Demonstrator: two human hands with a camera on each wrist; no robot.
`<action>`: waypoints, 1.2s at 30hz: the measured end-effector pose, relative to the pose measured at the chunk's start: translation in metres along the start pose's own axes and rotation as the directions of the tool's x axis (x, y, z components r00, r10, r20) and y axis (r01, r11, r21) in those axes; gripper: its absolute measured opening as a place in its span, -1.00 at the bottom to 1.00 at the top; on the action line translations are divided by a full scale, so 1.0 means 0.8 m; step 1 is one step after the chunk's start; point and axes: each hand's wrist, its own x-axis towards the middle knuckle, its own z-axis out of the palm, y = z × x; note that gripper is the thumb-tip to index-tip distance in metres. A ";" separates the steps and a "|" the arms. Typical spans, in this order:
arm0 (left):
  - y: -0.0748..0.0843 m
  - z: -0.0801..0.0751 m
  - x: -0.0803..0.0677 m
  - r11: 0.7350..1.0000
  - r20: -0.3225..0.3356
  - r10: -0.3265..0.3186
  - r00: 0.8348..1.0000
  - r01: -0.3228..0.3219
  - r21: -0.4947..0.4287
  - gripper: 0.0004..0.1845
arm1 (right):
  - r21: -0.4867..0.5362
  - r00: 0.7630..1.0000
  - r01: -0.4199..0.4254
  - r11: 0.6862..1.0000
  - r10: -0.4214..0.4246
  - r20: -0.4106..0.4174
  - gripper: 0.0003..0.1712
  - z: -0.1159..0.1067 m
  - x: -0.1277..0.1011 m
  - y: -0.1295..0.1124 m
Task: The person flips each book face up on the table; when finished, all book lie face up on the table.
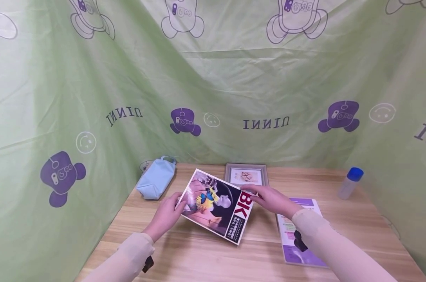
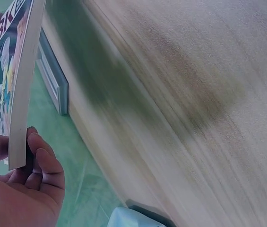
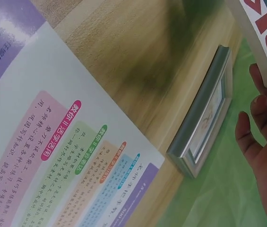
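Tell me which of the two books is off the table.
The BK-cover book, held between left hand and right hand; the purple book lies flat.

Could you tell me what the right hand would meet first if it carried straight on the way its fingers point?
Probably the glossy magazine it already grips; past that, the left hand, though depth is unclear for the right hand.

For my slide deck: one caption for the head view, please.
Both hands hold a magazine above the wooden table.
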 end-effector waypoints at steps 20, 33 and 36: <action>-0.015 0.003 0.001 1.000 0.075 0.014 0.997 -0.013 -0.017 -0.52 | -0.073 0.995 0.086 0.994 -0.082 0.059 -0.49 0.007 0.005 0.004; -0.023 0.013 0.004 1.000 0.109 0.026 0.994 -0.026 -0.001 -0.51 | -0.065 0.993 -0.019 0.998 0.026 0.117 -0.47 0.018 0.008 0.006; -0.027 0.017 0.002 1.000 0.124 0.023 0.992 -0.023 -0.005 -0.50 | -0.085 0.987 -0.058 0.995 0.070 0.144 -0.48 0.024 0.009 0.004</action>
